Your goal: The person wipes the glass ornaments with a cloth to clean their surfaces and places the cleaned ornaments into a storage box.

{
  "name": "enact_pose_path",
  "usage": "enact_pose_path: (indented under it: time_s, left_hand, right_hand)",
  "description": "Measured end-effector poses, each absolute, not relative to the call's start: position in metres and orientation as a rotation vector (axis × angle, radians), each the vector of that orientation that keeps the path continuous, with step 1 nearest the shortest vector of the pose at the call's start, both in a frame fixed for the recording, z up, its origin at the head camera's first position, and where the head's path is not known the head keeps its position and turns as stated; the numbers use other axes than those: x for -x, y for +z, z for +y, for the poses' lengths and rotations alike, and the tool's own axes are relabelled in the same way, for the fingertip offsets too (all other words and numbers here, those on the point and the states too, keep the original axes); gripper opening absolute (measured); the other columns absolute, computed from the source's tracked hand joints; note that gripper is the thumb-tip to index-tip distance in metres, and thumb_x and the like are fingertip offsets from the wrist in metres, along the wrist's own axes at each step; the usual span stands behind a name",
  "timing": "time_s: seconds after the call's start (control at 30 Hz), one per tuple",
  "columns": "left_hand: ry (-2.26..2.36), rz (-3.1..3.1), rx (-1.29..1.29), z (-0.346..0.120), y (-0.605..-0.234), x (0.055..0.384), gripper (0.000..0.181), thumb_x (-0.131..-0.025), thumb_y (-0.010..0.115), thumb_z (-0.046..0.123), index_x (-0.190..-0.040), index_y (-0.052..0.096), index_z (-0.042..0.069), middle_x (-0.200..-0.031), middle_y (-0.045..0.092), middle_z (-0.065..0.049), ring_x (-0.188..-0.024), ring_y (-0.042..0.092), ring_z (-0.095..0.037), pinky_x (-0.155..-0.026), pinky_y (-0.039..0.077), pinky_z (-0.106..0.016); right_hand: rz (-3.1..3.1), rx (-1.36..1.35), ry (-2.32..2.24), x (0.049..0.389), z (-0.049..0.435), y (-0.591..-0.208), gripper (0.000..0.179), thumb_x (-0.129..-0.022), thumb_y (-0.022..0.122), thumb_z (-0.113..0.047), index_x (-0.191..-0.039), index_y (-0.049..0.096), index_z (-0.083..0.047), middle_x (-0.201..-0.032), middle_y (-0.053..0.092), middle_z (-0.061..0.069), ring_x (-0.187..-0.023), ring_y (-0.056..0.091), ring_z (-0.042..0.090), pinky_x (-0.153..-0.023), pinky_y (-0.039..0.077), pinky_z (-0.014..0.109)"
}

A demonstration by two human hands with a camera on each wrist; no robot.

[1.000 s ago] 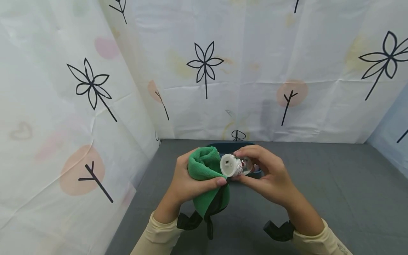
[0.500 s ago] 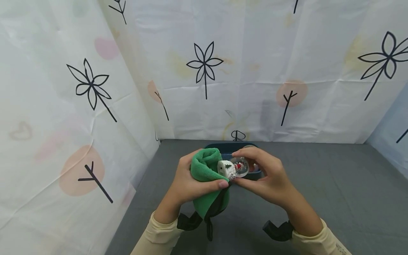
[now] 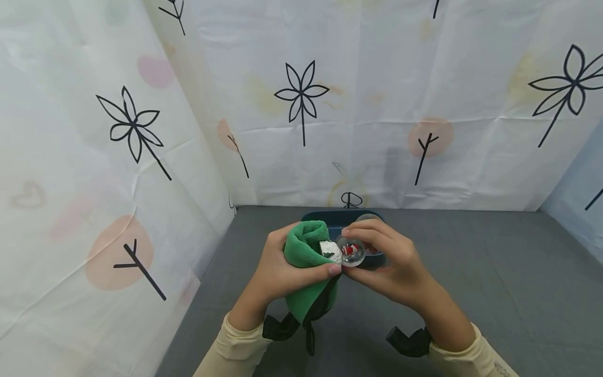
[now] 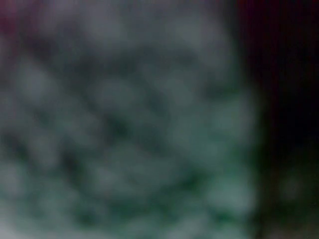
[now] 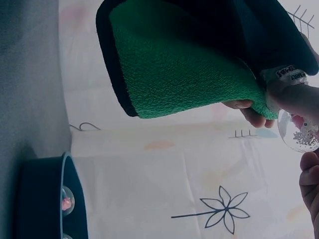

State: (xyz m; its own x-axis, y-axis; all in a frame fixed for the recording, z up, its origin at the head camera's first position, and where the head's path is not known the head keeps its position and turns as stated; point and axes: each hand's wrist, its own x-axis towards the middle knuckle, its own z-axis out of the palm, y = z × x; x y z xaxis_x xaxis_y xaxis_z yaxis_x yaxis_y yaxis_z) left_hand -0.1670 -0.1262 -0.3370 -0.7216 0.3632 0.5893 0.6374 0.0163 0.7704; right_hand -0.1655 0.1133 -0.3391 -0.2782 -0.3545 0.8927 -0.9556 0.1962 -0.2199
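In the head view my left hand (image 3: pixel 275 269) grips a folded green cloth (image 3: pixel 301 248) with a dark edging, its thumb lying along the front. My right hand (image 3: pixel 398 262) holds a small snow globe (image 3: pixel 353 252) between thumb and fingers. The globe is clear with a red figure inside. Its white base points left and is partly tucked into the fold of the cloth. From the right wrist, the cloth (image 5: pixel 174 74) hangs out beside the globe (image 5: pixel 298 133), and white flakes show inside the glass. A close greenish-grey blur fills most of the left wrist view.
Behind the hands a dark blue bin (image 3: pixel 316 215) stands on the grey table (image 3: pixel 494 277). Another clear globe (image 5: pixel 67 201) shows at the bin's rim in the right wrist view. A patterned white curtain (image 3: pixel 377 68) hangs along the back and left side.
The snow globe has turned, so its hollow underside no longer faces the head camera. It has shifted slightly left, and its white base sits deeper in the cloth. The left hand has barely moved.
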Motion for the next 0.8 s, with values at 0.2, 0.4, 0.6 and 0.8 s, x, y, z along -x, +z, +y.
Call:
enact_pose_path:
  time_s: [0.2,0.4,0.6,0.8]
  left_hand:
    - [-1.763,-2.054,1.028,-0.127,-0.338,0.166,0.039,-0.078,0.094,0.011,-0.112,0.074,0.016,-0.097,0.074,-0.005,-0.080,0.072,-0.021,-0.070,0.065,-0.038]
    - [-1.735,-2.012,1.031,-0.127,-0.337,0.166,0.037,-0.078,0.094,0.013,-0.110,0.075,0.014,-0.096,0.075,-0.005,-0.079,0.073,-0.020,-0.069,0.065,-0.037]
    - [-1.698,-1.985,1.009,-0.130,-0.334,0.166,0.034,-0.078,0.094,0.012,-0.106,0.075,0.014,-0.093,0.075,-0.004,-0.077,0.072,-0.020,-0.067,0.064,-0.037]
    - [-1.680,-2.010,0.974,-0.130,-0.334,0.165,0.037,-0.077,0.094,0.013,-0.109,0.075,0.015,-0.095,0.077,-0.004,-0.079,0.074,-0.020,-0.069,0.065,-0.038]
  right_hand:
    - [-1.764,-1.241,1.071,0.165,0.113,-0.338,0.039,-0.099,0.075,-0.030,-0.123,0.071,0.000,-0.118,0.069,0.015,-0.093,0.059,0.012,-0.072,0.048,0.018]
    - [-1.782,-1.269,1.094,0.167,0.116,-0.337,0.040,-0.098,0.077,-0.031,-0.123,0.071,0.000,-0.118,0.069,0.014,-0.087,0.056,0.012,-0.069,0.049,0.021]
    - [-1.758,-1.330,1.160,0.169,0.123,-0.333,0.044,-0.097,0.079,-0.029,-0.125,0.069,0.003,-0.119,0.068,0.015,-0.086,0.057,0.010,-0.071,0.048,0.021]
    - [-1.818,-1.306,1.210,0.169,0.128,-0.333,0.039,-0.101,0.075,-0.027,-0.128,0.068,0.000,-0.110,0.070,0.007,-0.084,0.059,0.008,-0.071,0.048,0.021]
